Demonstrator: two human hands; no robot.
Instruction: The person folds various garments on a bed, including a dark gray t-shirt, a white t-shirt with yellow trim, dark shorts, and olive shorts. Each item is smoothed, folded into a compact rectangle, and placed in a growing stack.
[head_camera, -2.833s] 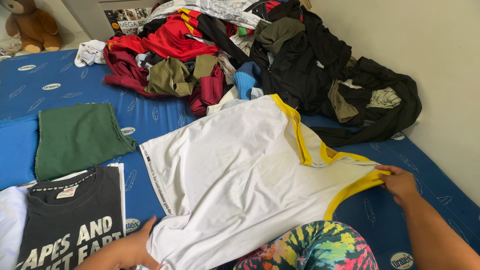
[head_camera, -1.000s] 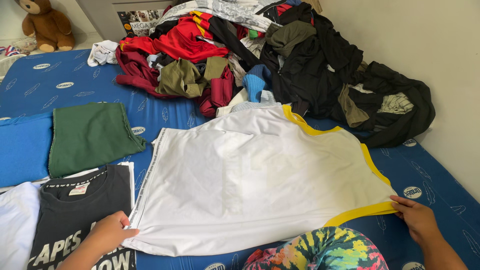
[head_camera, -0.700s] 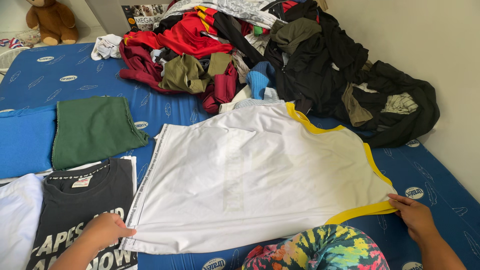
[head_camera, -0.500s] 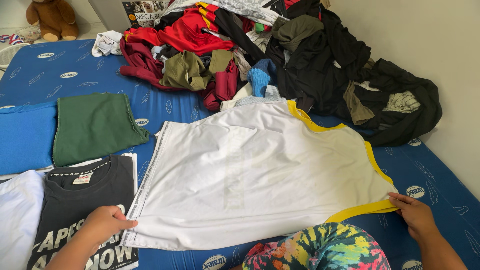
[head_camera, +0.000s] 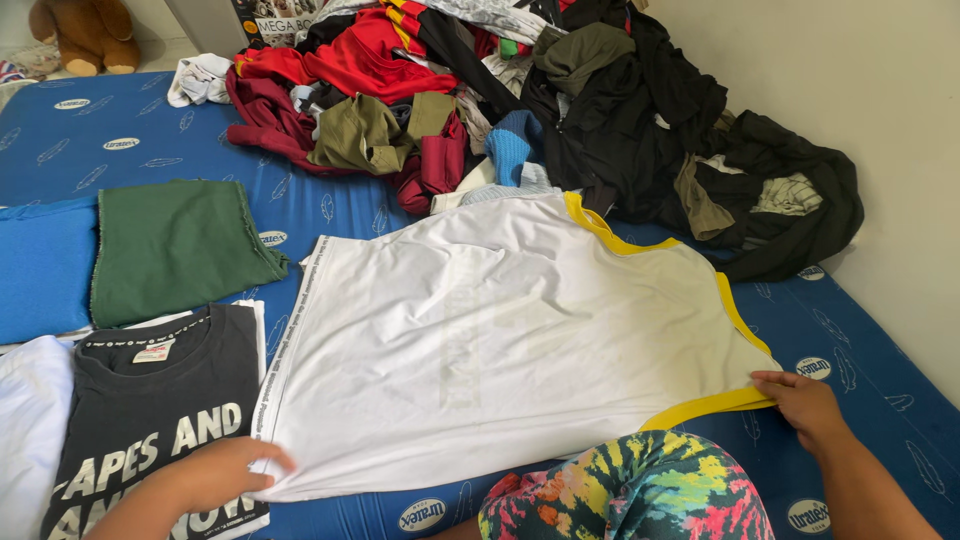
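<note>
A white sleeveless shirt with yellow trim (head_camera: 500, 340) lies spread flat on the blue mattress (head_camera: 330, 215). My left hand (head_camera: 225, 475) pinches its near hem corner at the lower left. My right hand (head_camera: 808, 408) grips the yellow-trimmed shoulder edge at the lower right. My knee in tie-dye trousers (head_camera: 625, 490) sits just below the shirt.
A folded black printed T-shirt (head_camera: 150, 410), a white garment (head_camera: 25, 420), a folded green cloth (head_camera: 170, 245) and a blue one (head_camera: 40, 265) lie at the left. A big heap of mixed clothes (head_camera: 520, 100) fills the back. A wall stands at the right; a teddy bear (head_camera: 85, 30) sits far left.
The shirt went from half-lifted to lying flat and spread. Both hands kept hold of its near corners and drew them slightly toward me; the view tilted a little.
</note>
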